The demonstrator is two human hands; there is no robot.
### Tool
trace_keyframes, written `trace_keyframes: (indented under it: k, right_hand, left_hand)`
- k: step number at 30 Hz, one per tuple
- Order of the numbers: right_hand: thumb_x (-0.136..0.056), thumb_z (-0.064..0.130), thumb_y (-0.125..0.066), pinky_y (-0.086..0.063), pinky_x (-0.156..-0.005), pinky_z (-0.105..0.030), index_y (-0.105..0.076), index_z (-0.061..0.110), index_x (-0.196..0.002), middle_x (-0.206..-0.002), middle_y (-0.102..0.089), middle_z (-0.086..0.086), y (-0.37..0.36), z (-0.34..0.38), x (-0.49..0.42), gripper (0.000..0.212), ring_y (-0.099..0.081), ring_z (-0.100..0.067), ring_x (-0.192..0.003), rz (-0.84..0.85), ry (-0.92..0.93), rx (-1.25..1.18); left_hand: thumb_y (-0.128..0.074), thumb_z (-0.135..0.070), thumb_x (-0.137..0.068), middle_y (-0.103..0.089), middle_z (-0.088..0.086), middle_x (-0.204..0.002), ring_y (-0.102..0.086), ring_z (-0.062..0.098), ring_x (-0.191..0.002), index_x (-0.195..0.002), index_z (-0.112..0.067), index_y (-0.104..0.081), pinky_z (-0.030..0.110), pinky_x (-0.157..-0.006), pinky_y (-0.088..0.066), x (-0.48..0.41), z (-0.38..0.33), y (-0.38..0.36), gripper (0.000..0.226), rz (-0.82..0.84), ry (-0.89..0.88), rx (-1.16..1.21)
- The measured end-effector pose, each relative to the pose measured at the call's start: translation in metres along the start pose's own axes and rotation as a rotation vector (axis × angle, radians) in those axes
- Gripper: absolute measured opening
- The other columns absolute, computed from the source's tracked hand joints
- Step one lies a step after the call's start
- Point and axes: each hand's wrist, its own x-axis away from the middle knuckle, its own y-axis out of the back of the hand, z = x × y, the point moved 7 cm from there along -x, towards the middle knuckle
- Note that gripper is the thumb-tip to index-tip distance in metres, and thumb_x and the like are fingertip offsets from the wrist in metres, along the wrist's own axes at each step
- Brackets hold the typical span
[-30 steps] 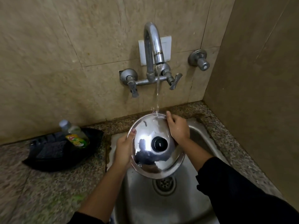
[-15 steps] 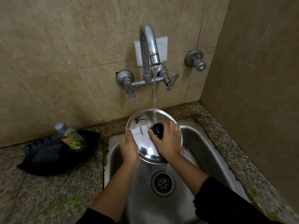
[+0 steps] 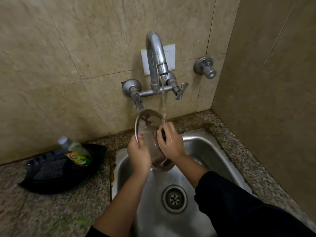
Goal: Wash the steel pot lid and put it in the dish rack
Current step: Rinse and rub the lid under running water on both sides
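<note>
The round steel pot lid is held tilted on edge over the back of the steel sink, under running water from the wall tap. My left hand grips its left rim with the thumb on the shiny face. My right hand lies over the lid's middle and covers the black knob. Water falls onto the lid's right edge beside my right fingers. The lower part of the lid is hidden behind both hands.
A black tray on the granite counter at left holds a green dish soap bottle and a dark scrubber. The sink drain lies below my forearms. Tiled walls close the back and right. No dish rack is in view.
The lid has turned from facing me to nearly edge-on and shifted left. My right hand moved from its far rim onto the knob and centre. My left hand kept its grip on the rim.
</note>
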Motion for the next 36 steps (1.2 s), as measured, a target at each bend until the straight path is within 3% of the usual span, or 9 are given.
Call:
trace_keyframes:
  k: [3, 9, 13, 16, 22, 26, 30, 32, 36]
  right_hand:
    - [-0.093, 0.027, -0.042, -0.048, -0.054, -0.038, -0.054, 0.012, -0.091, -0.095, -0.054, -0.007, -0.004, -0.007, 0.005, 0.019, -0.055, -0.021, -0.069, 0.097, 0.143, 0.025]
    - [-0.094, 0.03, -0.047, -0.044, -0.067, -0.032, -0.054, 0.016, -0.085, -0.093, -0.062, -0.005, -0.008, -0.032, -0.001, 0.017, -0.059, -0.021, -0.082, 0.043, -0.625, -0.235]
    - [-0.092, 0.037, -0.049, -0.049, -0.067, -0.036, -0.05, 0.019, -0.083, -0.092, -0.055, 0.0, 0.016, -0.024, 0.002, 0.02, -0.055, -0.018, -0.079, 0.1, -0.343, 0.08]
    - [-0.091, 0.043, -0.055, -0.046, -0.081, -0.038, -0.054, 0.018, -0.082, -0.094, -0.058, 0.0, 0.025, -0.033, -0.005, 0.026, -0.049, -0.021, -0.097, 0.193, -0.271, 0.039]
    - [-0.08, 0.074, -0.039, -0.024, -0.105, -0.043, -0.051, 0.027, -0.125, -0.13, -0.048, -0.004, 0.036, -0.026, -0.039, 0.066, -0.036, -0.024, -0.126, 0.371, -0.021, 0.245]
    - [-0.093, 0.053, -0.046, -0.048, -0.078, -0.038, -0.063, 0.019, -0.103, -0.098, -0.066, 0.0, 0.023, 0.015, -0.042, 0.039, -0.06, -0.019, -0.092, 0.533, 0.347, 0.153]
    - [-0.087, 0.055, -0.056, -0.052, -0.068, -0.048, -0.065, 0.017, -0.079, -0.07, -0.063, 0.002, 0.036, -0.042, -0.052, 0.039, -0.059, -0.014, -0.066, 0.374, -0.127, -0.111]
    - [-0.087, 0.054, -0.057, -0.051, -0.068, -0.047, -0.064, 0.017, -0.077, -0.07, -0.063, 0.0, 0.032, -0.042, -0.048, 0.039, -0.059, -0.016, -0.067, 0.347, -0.153, -0.086]
    - [-0.088, 0.058, -0.05, -0.046, -0.066, -0.036, -0.064, 0.018, -0.088, -0.081, -0.063, 0.001, 0.011, 0.02, -0.045, 0.042, -0.055, -0.014, -0.075, 0.447, 0.318, 0.068]
  left_hand:
    - [-0.042, -0.019, -0.1, -0.061, -0.002, -0.07, -0.059, 0.008, -0.065, -0.086, -0.008, -0.063, 0.008, -0.052, -0.042, -0.001, 0.005, 0.003, 0.027, 0.033, 0.014, 0.015]
    - [-0.043, -0.021, -0.099, -0.052, -0.006, -0.061, -0.052, -0.001, -0.054, -0.077, -0.014, -0.055, 0.013, -0.051, -0.039, 0.015, -0.009, -0.012, 0.026, 0.077, -0.151, -0.039]
    - [-0.051, -0.027, -0.096, -0.057, 0.001, -0.064, -0.054, 0.011, -0.057, -0.07, -0.016, -0.058, 0.028, -0.058, -0.045, 0.0, 0.015, -0.013, 0.029, 0.143, 0.162, 0.182]
    - [-0.064, -0.044, -0.083, -0.06, 0.013, -0.073, -0.057, 0.026, -0.068, -0.073, -0.012, -0.062, 0.037, -0.067, -0.047, -0.007, 0.041, -0.015, 0.034, 0.24, 0.353, 0.274]
    - [-0.062, -0.032, -0.089, -0.07, 0.017, -0.082, -0.064, 0.027, -0.077, -0.074, -0.009, -0.071, 0.041, -0.077, -0.051, -0.009, 0.039, -0.026, 0.029, 0.416, 0.333, 0.269]
    - [-0.062, -0.035, -0.089, -0.07, 0.016, -0.079, -0.062, 0.021, -0.072, -0.078, -0.001, -0.069, 0.033, -0.07, -0.049, -0.011, 0.025, -0.028, 0.037, 0.472, 0.232, 0.21]
    - [-0.057, -0.028, -0.093, -0.061, 0.007, -0.07, -0.054, 0.014, -0.065, -0.078, -0.002, -0.066, 0.026, -0.062, -0.044, -0.018, 0.034, -0.008, 0.031, 0.329, 0.218, 0.195]
    - [-0.056, -0.027, -0.093, -0.058, -0.002, -0.058, -0.052, 0.008, -0.057, -0.069, -0.008, -0.061, 0.025, -0.06, -0.043, -0.02, 0.035, -0.004, 0.032, 0.326, 0.221, 0.187]
    - [-0.057, -0.027, -0.092, -0.063, 0.002, -0.061, -0.056, 0.009, -0.057, -0.071, 0.002, -0.066, 0.019, -0.054, -0.045, -0.018, 0.021, -0.011, 0.037, 0.41, 0.136, 0.141]
